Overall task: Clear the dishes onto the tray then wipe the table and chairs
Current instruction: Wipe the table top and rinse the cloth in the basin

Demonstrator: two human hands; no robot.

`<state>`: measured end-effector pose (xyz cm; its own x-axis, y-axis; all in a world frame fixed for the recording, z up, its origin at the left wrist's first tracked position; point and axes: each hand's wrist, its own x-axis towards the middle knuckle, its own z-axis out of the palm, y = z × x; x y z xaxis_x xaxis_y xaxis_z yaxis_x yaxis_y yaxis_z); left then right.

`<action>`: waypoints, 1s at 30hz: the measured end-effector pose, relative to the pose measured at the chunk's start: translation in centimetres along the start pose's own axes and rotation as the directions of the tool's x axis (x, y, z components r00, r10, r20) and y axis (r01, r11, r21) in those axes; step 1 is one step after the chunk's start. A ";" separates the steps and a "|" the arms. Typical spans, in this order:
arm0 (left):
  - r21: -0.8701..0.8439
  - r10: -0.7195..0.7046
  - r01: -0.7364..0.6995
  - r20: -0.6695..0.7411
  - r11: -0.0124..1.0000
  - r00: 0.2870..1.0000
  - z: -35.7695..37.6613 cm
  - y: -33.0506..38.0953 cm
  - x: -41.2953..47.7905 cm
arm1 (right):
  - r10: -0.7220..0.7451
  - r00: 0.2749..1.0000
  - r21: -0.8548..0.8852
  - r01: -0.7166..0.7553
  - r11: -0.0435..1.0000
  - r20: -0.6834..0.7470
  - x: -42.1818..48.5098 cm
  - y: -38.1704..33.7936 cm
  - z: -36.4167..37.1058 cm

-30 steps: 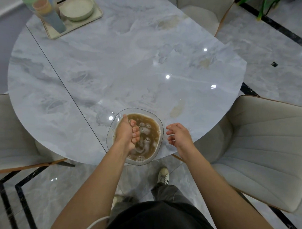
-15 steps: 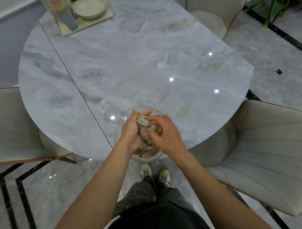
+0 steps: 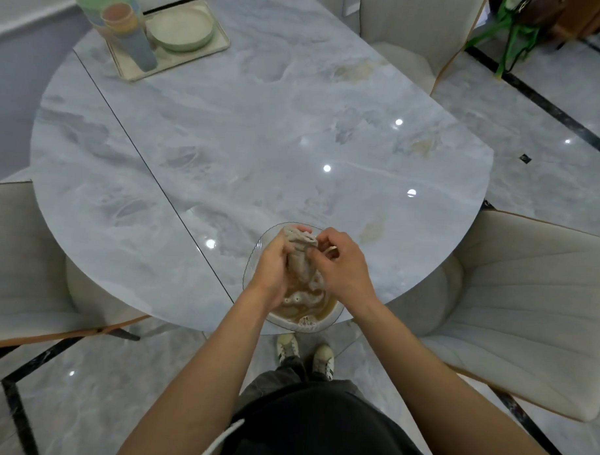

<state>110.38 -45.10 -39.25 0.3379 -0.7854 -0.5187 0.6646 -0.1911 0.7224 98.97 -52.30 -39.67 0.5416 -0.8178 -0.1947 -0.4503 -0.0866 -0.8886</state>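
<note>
In the head view, your two hands meet over the table's point(image 3: 295, 132) 6 o'clock edge. Your left hand point(image 3: 272, 265) is clenched around the grey cloth point(image 3: 299, 249), which runs up out of the fist toward 12 o'clock. Your right hand point(image 3: 345, 267) pinches the same cloth's top end from the 3 o'clock side, thumb and fingers curled on it. The lower end of the cloth hangs into one clear bowl point(image 3: 255, 251) directly beneath both hands (the water in it is brown and foamy).

At 11 o'clock on the table, well apart from your hands, sits one tray point(image 3: 220, 49). It carries one pale green plate point(image 3: 181, 27) and, just beside it at 9 o'clock, one stack of cups point(image 3: 141, 48). A green, an orange and a blue one show, and a fuller count I cannot tell.

Three cream chairs ring the table: one at 9 o'clock point(image 3: 19, 251), one at 3 o'clock point(image 3: 527, 303), one at 1 o'clock point(image 3: 417, 34).
</note>
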 end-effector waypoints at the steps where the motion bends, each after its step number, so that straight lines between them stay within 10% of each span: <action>1: 0.136 0.020 -0.016 -0.028 0.991 0.999 -0.3 0.0 -0.1 | 0.010 1.000 -0.004 -0.010 1.000 -0.014 0.0 -0.1 0.0; 4: 0.493 0.129 -0.087 -0.052 0.866 0.990 -1.6 0.1 -0.3 | 0.018 0.998 -0.036 -0.020 0.999 -0.058 -0.1 0.1 -0.2; 10: 0.634 0.176 -0.144 0.013 0.760 0.984 -3.9 -0.6 -0.6 | -0.058 0.997 -0.068 0.054 0.996 -0.059 -0.9 0.6 -1.0; 22: 0.444 0.149 -0.150 0.038 0.884 0.988 -4.7 -0.6 -1.5 | 0.224 0.908 0.387 -0.361 0.849 0.354 -1.1 0.4 -2.8; 30: 0.471 0.223 -0.193 -0.009 0.861 0.975 -3.7 -1.2 -1.2 | 0.151 0.976 0.226 -0.184 0.957 0.156 -1.7 0.7 -4.2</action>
<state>111.63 -41.76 -41.12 0.4837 -0.8029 -0.3483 0.1931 -0.2902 0.9373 94.77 -53.30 -38.21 0.5714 -0.7225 -0.3892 -0.3701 0.1965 -0.9080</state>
